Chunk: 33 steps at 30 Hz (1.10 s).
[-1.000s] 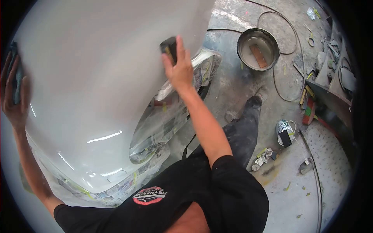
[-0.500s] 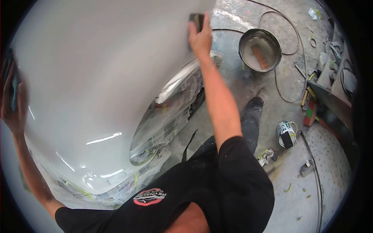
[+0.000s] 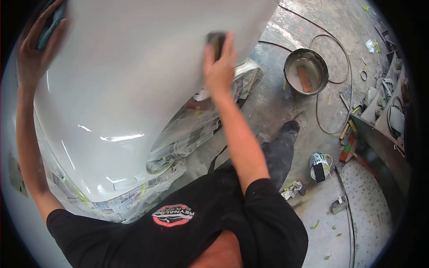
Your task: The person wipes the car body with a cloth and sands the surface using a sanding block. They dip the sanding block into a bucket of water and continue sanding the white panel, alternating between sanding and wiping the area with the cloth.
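A large pale grey car panel (image 3: 116, 85), smooth and shiny, fills the left side of the head view. My right hand (image 3: 220, 69) grips a dark sanding block (image 3: 216, 44) against the panel near its right edge; hand and block are blurred by motion. At the upper left, my left hand (image 3: 40, 56) is on the far side of the panel, fingers curled over a blue-grey cloth (image 3: 51, 27) that is partly hidden. Newspaper and clear plastic masking (image 3: 192, 127) cover the headlight opening and the front below the panel.
On the floor stands a black bucket (image 3: 286, 73) of cloudy water with a brown block (image 3: 304, 79) in it. A hose (image 3: 346, 58) loops around it. Nearer lie a paint can (image 3: 318, 161) and crumpled paper (image 3: 292, 191). A brush (image 3: 348, 149) and scrap parts line the right side.
My right hand has slid the sanding block from the panel's right edge leftward over its surface. My left hand has moved up and right with the cloth. The camera view has shifted somewhat.
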Each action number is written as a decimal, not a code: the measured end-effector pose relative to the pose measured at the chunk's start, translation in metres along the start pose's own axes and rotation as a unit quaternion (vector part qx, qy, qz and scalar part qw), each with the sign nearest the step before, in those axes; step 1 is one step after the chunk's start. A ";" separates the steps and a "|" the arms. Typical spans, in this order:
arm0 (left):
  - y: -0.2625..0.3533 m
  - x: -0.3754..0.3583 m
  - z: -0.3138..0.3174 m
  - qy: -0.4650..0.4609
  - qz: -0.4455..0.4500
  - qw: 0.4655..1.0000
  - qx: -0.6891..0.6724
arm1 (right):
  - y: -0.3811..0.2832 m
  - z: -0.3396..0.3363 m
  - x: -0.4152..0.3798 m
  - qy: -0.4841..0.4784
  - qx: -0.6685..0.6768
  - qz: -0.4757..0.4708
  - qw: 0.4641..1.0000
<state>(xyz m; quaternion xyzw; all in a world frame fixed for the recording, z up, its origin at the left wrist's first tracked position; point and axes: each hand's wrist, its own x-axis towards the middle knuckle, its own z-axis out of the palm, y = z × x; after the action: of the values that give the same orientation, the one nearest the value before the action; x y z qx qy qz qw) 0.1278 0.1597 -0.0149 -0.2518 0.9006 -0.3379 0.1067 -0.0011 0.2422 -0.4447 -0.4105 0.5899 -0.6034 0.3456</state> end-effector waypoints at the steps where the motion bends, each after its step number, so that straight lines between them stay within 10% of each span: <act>1: -0.004 -0.003 0.001 -0.009 -0.011 1.000 -0.026 | 0.023 0.003 0.039 0.022 0.009 0.038 0.999; 4: 0.002 -0.001 -0.002 -0.008 -0.020 0.999 -0.045 | 0.041 0.001 0.097 0.024 -0.026 0.176 0.984; 11: 0.013 0.015 0.007 0.090 0.005 0.993 -0.076 | -0.102 0.012 -0.097 -0.045 -0.023 -0.219 0.974; 18: 0.016 0.021 0.009 0.096 0.019 0.991 -0.086 | 0.003 -0.004 0.080 0.012 -0.035 0.106 0.994; 25: -0.002 -0.006 0.005 -0.018 -0.043 0.998 -0.040 | -0.055 -0.008 -0.044 -0.105 -0.007 0.019 0.994; 33: -0.011 -0.009 -0.001 -0.040 -0.023 0.999 -0.008 | 0.036 -0.013 0.083 -0.034 0.024 0.175 0.984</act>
<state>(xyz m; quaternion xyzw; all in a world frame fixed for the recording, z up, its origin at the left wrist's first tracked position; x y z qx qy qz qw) 0.1392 0.1572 -0.0065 -0.2869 0.8922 -0.3227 0.1324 -0.0501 0.1707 -0.4729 -0.3126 0.6255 -0.5333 0.4760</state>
